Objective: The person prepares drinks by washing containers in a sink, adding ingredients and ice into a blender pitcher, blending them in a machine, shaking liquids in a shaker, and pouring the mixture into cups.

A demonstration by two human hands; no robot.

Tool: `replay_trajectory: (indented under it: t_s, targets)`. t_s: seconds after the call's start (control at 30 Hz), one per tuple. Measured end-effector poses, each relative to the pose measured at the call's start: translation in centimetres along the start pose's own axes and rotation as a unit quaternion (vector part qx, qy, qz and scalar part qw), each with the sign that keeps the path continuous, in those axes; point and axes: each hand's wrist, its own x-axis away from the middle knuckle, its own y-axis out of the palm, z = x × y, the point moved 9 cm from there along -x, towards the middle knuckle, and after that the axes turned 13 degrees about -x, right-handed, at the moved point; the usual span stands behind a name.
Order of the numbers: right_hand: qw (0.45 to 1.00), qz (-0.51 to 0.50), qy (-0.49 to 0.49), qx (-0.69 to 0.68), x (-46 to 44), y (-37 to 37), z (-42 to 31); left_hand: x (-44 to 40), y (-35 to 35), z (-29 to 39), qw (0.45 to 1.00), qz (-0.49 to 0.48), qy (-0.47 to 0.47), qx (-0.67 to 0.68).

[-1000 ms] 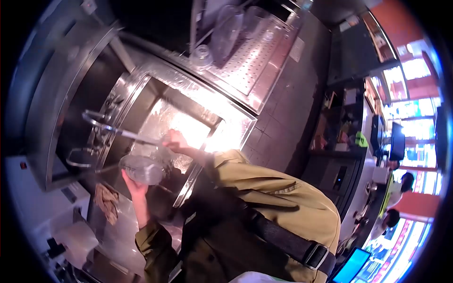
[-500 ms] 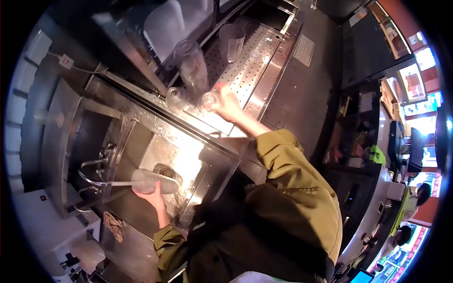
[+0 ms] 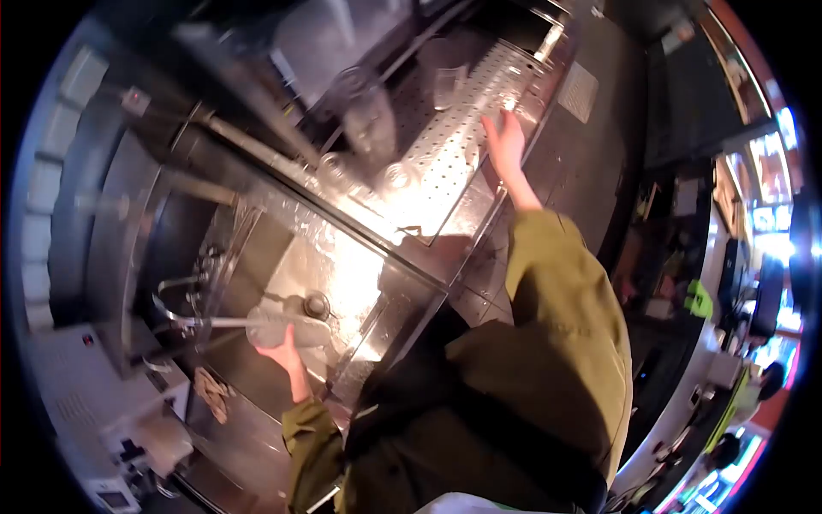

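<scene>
My left hand (image 3: pixel 281 349) is closed around a tall, clear plastic jug (image 3: pixel 300 332), tilted on its side in the sink (image 3: pixel 278 270). The end of the faucet (image 3: pixel 184 321) reaches to the jug's near end. Beside the jug lies a small round glass (image 3: pixel 317 304). Over the perforated steel drainboard (image 3: pixel 467 116), my right hand (image 3: pixel 507 147) is open and empty, fingers apart. Left of it on the board stand a small glass (image 3: pixel 396 177), another small glass (image 3: pixel 334 168) and a tall clear jar (image 3: pixel 368 124), all blurred. Farther back is a clear pitcher (image 3: pixel 447 84).
A crumpled brown cloth (image 3: pixel 211 394) lies on the counter left of the sink. A white machine (image 3: pixel 94 385) stands at the far left. A steel ledge (image 3: pixel 342 224) divides sink and drainboard. Dark floor (image 3: pixel 556 154) runs along the right side.
My right hand has let go of the small glass on the drainboard and moved right and farther back. The left hand still holds the jug under the faucet. The view has shifted slightly.
</scene>
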Motion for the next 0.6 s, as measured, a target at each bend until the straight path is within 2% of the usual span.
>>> replay_trajectory:
  t_s: [0.03,0.07,0.1,0.13,0.17,0.2,0.23,0.27,0.3,0.33,0.4,0.43,0.47,0.53,0.57,0.6]
  targets:
    - [0.998,-0.039,0.007,-0.050,2.8,-0.3,-3.9,-0.1,0.5,-1.7,0.986,0.009,-0.033,0.161]
    - [0.982,-0.132,0.056,-0.126,6.1,0.9,-8.3,-0.3,0.4,-1.2,0.999,-0.003,0.041,-0.026]
    - [0.969,-0.195,0.013,-0.151,10.0,2.6,-13.2,0.1,0.8,0.2,0.994,-0.098,0.031,-0.029]
    - [0.919,-0.302,0.068,-0.242,14.4,5.6,-16.0,0.4,0.2,1.3,0.994,-0.085,0.053,0.046]
    - [0.882,-0.358,0.099,-0.289,19.9,9.3,-17.1,0.4,-0.6,-0.6,0.995,-0.058,-0.006,0.080]
    - [0.818,-0.445,0.219,-0.292,25.5,13.5,-18.5,0.7,-2.3,-1.2,0.996,-0.008,-0.052,0.065]
    - [0.784,-0.465,0.245,-0.329,30.3,16.7,-20.6,1.3,-3.4,-2.1,0.986,-0.016,-0.119,0.117]
    - [0.680,-0.563,0.336,-0.329,36.8,21.2,-19.7,1.8,-3.5,-6.0,0.988,0.009,-0.110,0.111]
    - [0.596,-0.515,0.501,-0.358,42.8,23.8,-19.1,2.3,-5.1,-6.9,0.992,0.006,-0.103,0.074]
    - [0.425,-0.493,0.556,-0.517,49.8,28.2,-18.0,2.7,-6.3,-7.1,0.995,-0.002,-0.093,0.038]
    - [0.363,-0.552,0.539,-0.522,53.8,29.2,-20.2,2.8,-8.7,-6.5,0.995,-0.009,-0.102,0.017]
    - [0.332,-0.549,0.561,-0.523,54.8,28.7,-20.5,2.9,-9.3,-6.5,0.994,-0.018,-0.104,0.009]
    - [0.319,-0.541,0.576,-0.523,55.4,28.4,-20.4,2.8,-9.7,-6.6,0.996,-0.018,-0.084,0.008]
    - [0.349,-0.522,0.593,-0.505,55.6,28.1,-20.3,2.4,-9.3,-6.5,0.999,-0.028,-0.035,0.023]
    - [0.389,-0.509,0.591,-0.490,55.3,28.2,-19.9,2.1,-8.7,-6.4,0.998,-0.040,-0.015,0.045]
    - [0.486,-0.510,0.544,-0.456,54.1,28.5,-19.3,1.7,-7.7,-6.3,0.996,-0.058,0.008,0.072]
